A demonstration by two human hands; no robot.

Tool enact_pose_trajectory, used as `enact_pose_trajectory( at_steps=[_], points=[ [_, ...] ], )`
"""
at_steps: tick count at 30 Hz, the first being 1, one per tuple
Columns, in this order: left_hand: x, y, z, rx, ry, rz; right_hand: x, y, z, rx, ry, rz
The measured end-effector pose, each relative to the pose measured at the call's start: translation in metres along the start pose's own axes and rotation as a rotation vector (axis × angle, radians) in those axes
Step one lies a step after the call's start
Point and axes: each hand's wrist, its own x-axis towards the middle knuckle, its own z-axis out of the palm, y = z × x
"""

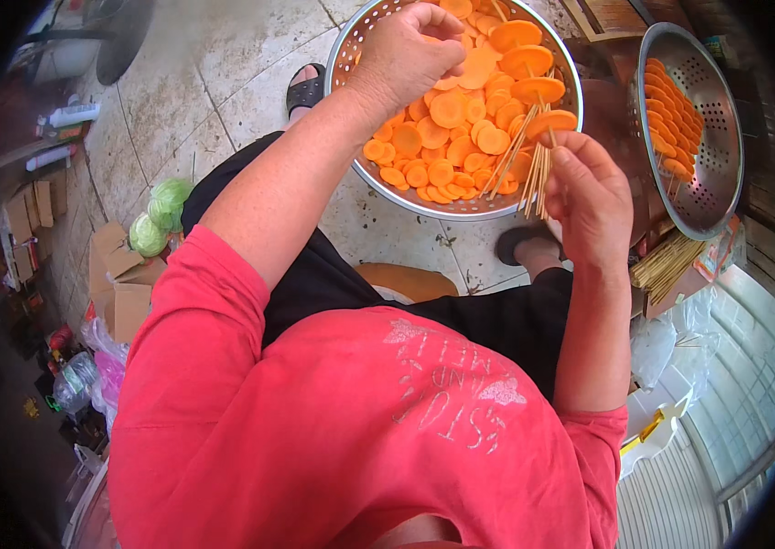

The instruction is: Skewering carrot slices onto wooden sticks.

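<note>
My right hand [590, 189] pinches the lower end of a bamboo skewer [543, 97]. Several round carrot slices [526, 62] are threaded along it, spaced apart. Loose carrot slices [439, 137] fill much of a perforated metal colander [456, 214] below. Over its left part hovers my left hand [418, 51], fingers curled towards the thumb; whether a slice is between them cannot be seen. Bare bamboo skewers [535, 175] lean in a bunch at the colander's near right side, close to my right hand.
A second colander [713, 137] on the right holds rows of skewered carrot slices [676, 117]. Beneath it lies a bundle of bamboo skewers [669, 264]. Cabbages [161, 216] and an open cardboard box [123, 281] stand on the left, near plastic bottles [75, 381].
</note>
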Motion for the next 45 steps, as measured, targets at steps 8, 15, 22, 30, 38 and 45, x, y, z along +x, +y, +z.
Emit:
enact_pose_trajectory(
  at_steps=[8,15,22,30,38,45],
  points=[
    [0.009,-0.023,-0.009,0.755,0.022,0.026,-0.005,-0.002,0.001,0.027,0.016,-0.014],
    [0.007,-0.041,-0.003,0.898,-0.097,0.044,-0.006,-0.004,0.002,0.014,0.056,0.002],
    [0.011,-0.039,0.001,0.966,-0.018,0.055,-0.008,-0.006,-0.003,0.013,0.017,-0.005],
    [0.016,-0.036,0.034,1.042,-0.066,0.101,-0.013,-0.006,-0.003,-0.012,0.071,-0.004],
    [0.030,-0.012,0.010,0.293,-0.146,-0.216,-0.019,-0.006,0.001,-0.033,-0.030,0.028],
    [0.025,-0.005,-0.027,-0.475,0.004,-0.286,-0.017,0.002,0.010,-0.085,-0.146,0.036]
  ],
)
